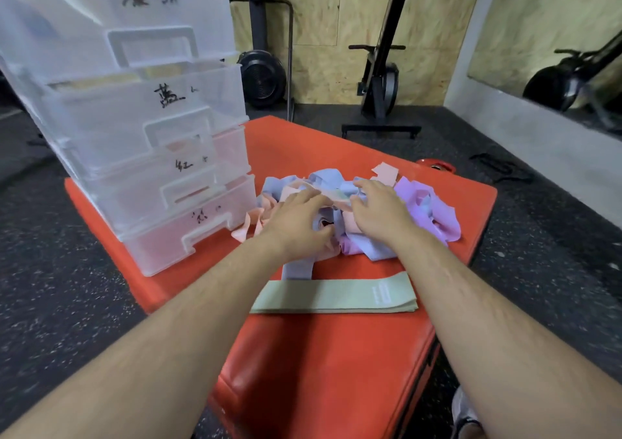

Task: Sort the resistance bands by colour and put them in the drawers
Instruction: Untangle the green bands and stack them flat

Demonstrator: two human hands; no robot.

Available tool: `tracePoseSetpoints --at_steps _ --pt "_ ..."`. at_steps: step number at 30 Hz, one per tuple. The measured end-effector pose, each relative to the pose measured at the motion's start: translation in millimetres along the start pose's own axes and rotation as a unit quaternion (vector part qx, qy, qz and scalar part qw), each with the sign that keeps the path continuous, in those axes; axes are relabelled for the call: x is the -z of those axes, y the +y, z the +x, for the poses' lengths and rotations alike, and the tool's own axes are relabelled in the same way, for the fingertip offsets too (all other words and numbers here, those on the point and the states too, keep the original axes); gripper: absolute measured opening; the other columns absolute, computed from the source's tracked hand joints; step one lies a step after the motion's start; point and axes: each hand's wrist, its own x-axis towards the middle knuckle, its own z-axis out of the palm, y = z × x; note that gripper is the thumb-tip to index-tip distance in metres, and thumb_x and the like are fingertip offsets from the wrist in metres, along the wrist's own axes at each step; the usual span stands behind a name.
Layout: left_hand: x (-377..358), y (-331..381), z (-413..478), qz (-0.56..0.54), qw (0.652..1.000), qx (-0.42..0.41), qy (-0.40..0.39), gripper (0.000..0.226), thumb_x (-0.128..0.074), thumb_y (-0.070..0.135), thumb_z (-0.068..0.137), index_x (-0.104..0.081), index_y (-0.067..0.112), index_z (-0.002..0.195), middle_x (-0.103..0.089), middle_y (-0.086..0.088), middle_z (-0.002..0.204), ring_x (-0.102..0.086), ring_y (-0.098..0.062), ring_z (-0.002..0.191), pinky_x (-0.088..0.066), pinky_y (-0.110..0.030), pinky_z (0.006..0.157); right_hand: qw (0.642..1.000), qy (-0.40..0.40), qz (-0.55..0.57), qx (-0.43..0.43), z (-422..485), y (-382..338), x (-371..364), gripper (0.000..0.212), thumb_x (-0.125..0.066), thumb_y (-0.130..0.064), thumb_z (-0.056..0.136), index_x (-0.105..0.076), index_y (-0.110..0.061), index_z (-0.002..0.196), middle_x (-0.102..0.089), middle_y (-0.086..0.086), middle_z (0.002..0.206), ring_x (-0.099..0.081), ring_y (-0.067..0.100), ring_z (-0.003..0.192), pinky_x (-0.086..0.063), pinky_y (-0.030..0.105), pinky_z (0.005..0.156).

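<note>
Under both palms the fingertips vanish into the tangled blue, pink and purple bands (pixel 427 203), so I cannot tell what my left hand (pixel 299 216) or right hand (pixel 378 213) grips; their fingers curl narrow. Folded green bands (pixel 330 295) lie nearer me, and the drawers (pixel 161 182) stand left of the left hand.

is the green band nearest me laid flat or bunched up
Flat. The green band lies straight and flattened on the red mat, apart from the tangled pile of bands that the left hand and right hand grip.
</note>
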Motion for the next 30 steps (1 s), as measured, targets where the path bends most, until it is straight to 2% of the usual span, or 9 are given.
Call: tracePoseSetpoints --at_steps 2,4,7,9,11,15,23,26,30 --pt "-4.4 0.4 13.1 0.030 0.999 0.017 -0.004 0.059 -0.050 0.045 0.079 -0.054 0.027 0.136 -0.043 0.000 0.152 -0.033 -0.026 0.142 -0.030 -0.046 0.114 0.999 -0.037 -0.021 -0.022 11.2 -6.5 -7.9 0.033 -0.036 -0.026 0.099 -0.064 -0.018 0.115 -0.062 0.007 0.131 -0.053 0.030 0.123 -0.043 0.042 0.099" --pt "-8.9 0.2 22.1 0.050 0.998 0.028 -0.018 0.064 -0.053 0.037 0.084 -0.041 0.029 0.147 -0.025 0.002 0.163 -0.017 -0.022 0.151 -0.017 -0.046 0.119 0.995 -0.090 -0.039 -0.026 16.0 -10.5 -19.3 0.027 -0.034 -0.023 0.098 -0.056 -0.016 0.083 -0.068 0.012 0.112 -0.059 0.031 0.105 -0.043 0.037 0.079" --pt "-17.9 -8.0 27.6 0.071 0.994 0.037 -0.073 0.068 -0.037 0.043 0.080 -0.037 0.034 0.147 -0.030 0.009 0.160 -0.016 -0.021 0.151 -0.012 -0.045 0.120 0.996 -0.081 -0.014 -0.042 20.7 -15.2 -31.6 0.024 -0.037 -0.025 0.091 -0.048 -0.018 0.071 -0.063 0.003 0.084 -0.061 0.031 0.093 -0.042 0.034 0.068" --pt "-23.9 -12.9 26.0 0.096 0.986 0.065 -0.121 0.058 -0.030 0.044 0.087 -0.043 0.033 0.142 -0.040 0.009 0.153 -0.028 -0.022 0.145 -0.019 -0.045 0.117 0.998 -0.037 0.006 -0.053 29.7 -17.6 -31.5 0.025 -0.040 -0.020 0.091 -0.060 -0.018 0.077 -0.064 0.001 0.084 -0.061 0.031 0.094 -0.044 0.033 0.066" --pt "-27.3 -14.7 24.2 0.109 0.981 0.088 -0.133 0.047 -0.032 0.041 0.096 -0.048 0.030 0.138 -0.045 0.005 0.148 -0.038 -0.024 0.137 -0.025 -0.044 0.112 0.996 -0.023 0.049 -0.066 40.7 -15.5 -31.7 0.035 -0.040 -0.015 0.093 -0.067 -0.023 0.112 -0.067 0.002 0.118 -0.060 0.028 0.112 -0.050 0.036 0.087" --pt "-22.1 -11.6 22.2 0.116 0.983 0.093 -0.111 0.036 -0.036 0.037 0.096 -0.059 0.024 0.120 -0.053 -0.001 0.133 -0.046 -0.029 0.126 -0.029 -0.044 0.103 0.990 -0.114 0.034 -0.077 53.5 -9.3 -40.2 0.055 -0.044 -0.008 0.092 -0.050 -0.027 0.143 -0.054 0.002 0.144 -0.053 0.026 0.128 -0.044 0.038 0.103" --pt "-17.6 -24.1 16.5 0.138 0.978 0.075 -0.135 0.031 -0.046 0.047 0.093 -0.059 0.026 0.112 -0.049 -0.003 0.135 -0.048 -0.030 0.123 -0.031 -0.044 0.103 0.987 -0.139 -0.040 -0.064 58.1 -15.1 -47.9 0.063 -0.042 -0.009 0.088 -0.042 -0.037 0.145 -0.050 0.004 0.141 -0.059 0.029 0.115 -0.050 0.044 0.095" --pt "-17.3 -24.7 11.9 0.163 0.976 0.059 -0.135 0.030 -0.047 0.043 0.094 -0.058 0.024 0.113 -0.049 -0.004 0.131 -0.046 -0.030 0.123 -0.031 -0.044 0.104 0.983 -0.142 -0.091 -0.065 56.4 -15.7 -52.9 0.047 -0.048 -0.015 0.090 -0.050 -0.036 0.132 -0.060 0.000 0.126 -0.061 0.026 0.103 -0.050 0.036 0.082" --pt "-11.5 -28.1 7.4 0.168 0.980 0.031 -0.102 0.032 -0.055 0.037 0.091 -0.056 0.025 0.120 -0.050 0.000 0.130 -0.048 -0.028 0.121 -0.035 -0.042 0.101 0.993 -0.037 -0.072 -0.089 56.2 -21.4 -44.4 0.020 -0.055 -0.018 0.090 -0.057 -0.031 0.105 -0.065 0.001 0.105 -0.059 0.027 0.091 -0.040 0.032 0.069"
